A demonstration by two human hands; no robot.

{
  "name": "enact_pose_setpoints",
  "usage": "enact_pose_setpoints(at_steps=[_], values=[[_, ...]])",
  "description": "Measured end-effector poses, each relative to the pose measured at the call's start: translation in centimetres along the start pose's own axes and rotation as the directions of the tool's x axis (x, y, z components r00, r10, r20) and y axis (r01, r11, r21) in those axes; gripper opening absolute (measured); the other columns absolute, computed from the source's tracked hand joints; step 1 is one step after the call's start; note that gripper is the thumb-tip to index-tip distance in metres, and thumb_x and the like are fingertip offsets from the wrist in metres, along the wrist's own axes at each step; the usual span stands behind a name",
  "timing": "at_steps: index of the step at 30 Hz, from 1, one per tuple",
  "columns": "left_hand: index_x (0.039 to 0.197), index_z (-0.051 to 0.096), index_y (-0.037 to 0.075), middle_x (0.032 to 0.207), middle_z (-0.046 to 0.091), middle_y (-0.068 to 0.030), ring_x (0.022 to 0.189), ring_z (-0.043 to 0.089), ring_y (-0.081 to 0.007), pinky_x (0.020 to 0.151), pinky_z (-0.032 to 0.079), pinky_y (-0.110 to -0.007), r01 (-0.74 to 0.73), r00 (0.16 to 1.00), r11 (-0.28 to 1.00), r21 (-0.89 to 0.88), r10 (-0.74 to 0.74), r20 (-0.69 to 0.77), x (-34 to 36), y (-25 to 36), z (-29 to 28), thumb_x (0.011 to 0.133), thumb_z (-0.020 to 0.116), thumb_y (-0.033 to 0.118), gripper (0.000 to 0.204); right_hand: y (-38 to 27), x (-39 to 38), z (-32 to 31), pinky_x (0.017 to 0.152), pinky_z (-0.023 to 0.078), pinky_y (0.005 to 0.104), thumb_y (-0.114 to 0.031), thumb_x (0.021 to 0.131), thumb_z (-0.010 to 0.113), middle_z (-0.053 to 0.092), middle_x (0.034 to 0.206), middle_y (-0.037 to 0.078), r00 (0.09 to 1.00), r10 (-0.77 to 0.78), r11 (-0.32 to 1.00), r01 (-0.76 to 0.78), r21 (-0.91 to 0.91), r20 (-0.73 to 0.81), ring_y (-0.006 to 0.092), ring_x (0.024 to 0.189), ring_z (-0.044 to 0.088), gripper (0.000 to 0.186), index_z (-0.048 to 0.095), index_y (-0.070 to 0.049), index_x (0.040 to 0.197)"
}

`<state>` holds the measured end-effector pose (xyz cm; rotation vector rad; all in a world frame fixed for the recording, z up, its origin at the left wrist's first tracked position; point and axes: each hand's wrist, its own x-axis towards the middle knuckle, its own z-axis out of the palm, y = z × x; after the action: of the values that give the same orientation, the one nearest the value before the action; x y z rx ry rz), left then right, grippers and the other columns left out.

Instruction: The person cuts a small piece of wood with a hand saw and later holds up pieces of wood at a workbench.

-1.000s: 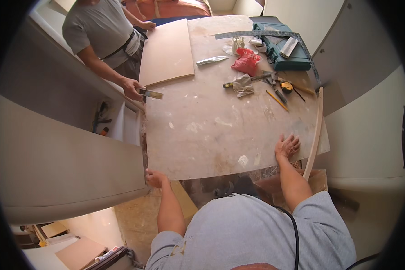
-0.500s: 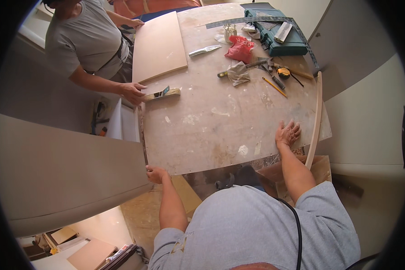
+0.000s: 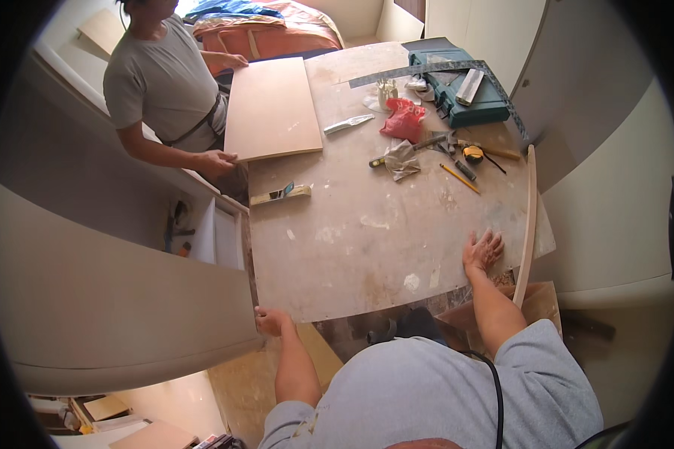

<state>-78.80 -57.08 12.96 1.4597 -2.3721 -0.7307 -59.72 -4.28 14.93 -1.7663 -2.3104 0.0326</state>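
My right hand (image 3: 484, 251) lies palm down on the near right part of the stained worktop (image 3: 329, 277), fingers spread, holding nothing. At the worktop's near left corner, beside the curved panel (image 3: 127, 284), my left hand (image 3: 275, 322) has its fingers bent in. What they grip is partly hidden. A co-worker across the left side has one hand (image 3: 216, 162) at the near corner of a pale flat board (image 3: 273, 112) and the other (image 3: 234, 61) at its far corner. A wooden hand plane (image 3: 281, 194) rests near the worktop's left edge.
Right of centre lie a red plastic bag (image 3: 404, 120), a yellow pencil (image 3: 459, 178), a tape measure (image 3: 472, 154) and a hammer (image 3: 494, 149). A green tool case (image 3: 475, 101) and steel square (image 3: 419, 69) lie behind. A thin curved strip (image 3: 526, 232) leans along the right edge.
The view has tilted, so everything sits lower. The co-worker's near hand has gone from the plane's end to the board's near corner, and the board is turned slightly. My hands stay in place.
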Motion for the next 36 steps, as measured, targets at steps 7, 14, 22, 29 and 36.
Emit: enact_pose_setpoints(at_steps=[7, 14, 22, 29, 36], values=[[0.110, 0.067, -0.006, 0.112, 0.065, -0.0268, 0.101, 0.064, -0.0441, 0.083, 0.051, -0.054, -0.027, 0.999, 1.000, 0.003, 0.027, -0.038, -0.2, 0.1, 1.5, 0.104, 0.039, 0.049, 0.063, 0.3, 0.7, -0.2, 0.119, 0.022, 0.0566, -0.053, 0.096, 0.053, 0.037, 0.154, 0.022, 1.000, 0.001, 1.000, -0.001, 0.026, 0.003, 0.0427, 0.143, 0.031, 0.064, 0.049, -0.009, 0.142], [0.109, 0.068, -0.005, 0.106, 0.066, -0.0235, 0.099, 0.065, -0.0431, 0.081, 0.052, -0.055, -0.111, 0.992, 0.993, 0.043, 0.113, -0.053, 3.1, -2.6, 3.0, 0.104, 0.039, 0.051, 0.063, -1.4, -0.5, -0.2, 0.119, 0.022, 0.0562, -0.050, 0.095, 0.056, 0.038, 0.153, 0.023, 1.000, 0.017, 0.997, -0.018, 0.077, 0.015, 0.0445, 0.143, 0.031, 0.063, 0.050, -0.007, 0.141], [0.123, 0.062, -0.002, 0.121, 0.060, -0.0236, 0.103, 0.063, -0.0424, 0.082, 0.053, -0.054, -0.050, 0.998, 0.998, -0.046, 0.052, 0.043, 0.3, -0.5, 0.8, 0.105, 0.039, 0.051, 0.060, 0.2, 0.2, -0.4, 0.118, 0.023, 0.0561, -0.050, 0.092, 0.059, 0.040, 0.150, 0.024, 1.000, 0.016, 0.997, -0.014, 0.075, -0.025, 0.0452, 0.141, 0.032, 0.065, 0.050, -0.006, 0.139], [0.107, 0.064, -0.002, 0.114, 0.062, -0.0219, 0.099, 0.063, -0.0411, 0.079, 0.054, -0.054, -0.048, 0.998, 0.998, 0.034, 0.049, -0.049, 0.5, -1.8, 2.5, 0.104, 0.040, 0.053, 0.060, 0.5, -0.3, -0.1, 0.117, 0.024, 0.0576, -0.048, 0.092, 0.057, 0.041, 0.149, 0.025, 0.997, -0.008, 0.998, 0.014, 0.068, -0.077, 0.0452, 0.138, 0.035, 0.062, 0.051, -0.005, 0.137], [0.102, 0.069, -0.001, 0.101, 0.063, -0.0273, 0.094, 0.064, -0.0439, 0.081, 0.052, -0.055, -0.112, 0.973, 0.991, 0.076, 0.125, -0.195, 1.4, -2.5, 3.7, 0.104, 0.039, 0.054, 0.062, -0.2, -0.4, -1.4, 0.118, 0.022, 0.0574, -0.051, 0.093, 0.055, 0.039, 0.150, 0.024, 1.000, 0.011, 0.997, -0.011, 0.074, 0.004, 0.0444, 0.140, 0.033, 0.065, 0.050, -0.005, 0.139]])
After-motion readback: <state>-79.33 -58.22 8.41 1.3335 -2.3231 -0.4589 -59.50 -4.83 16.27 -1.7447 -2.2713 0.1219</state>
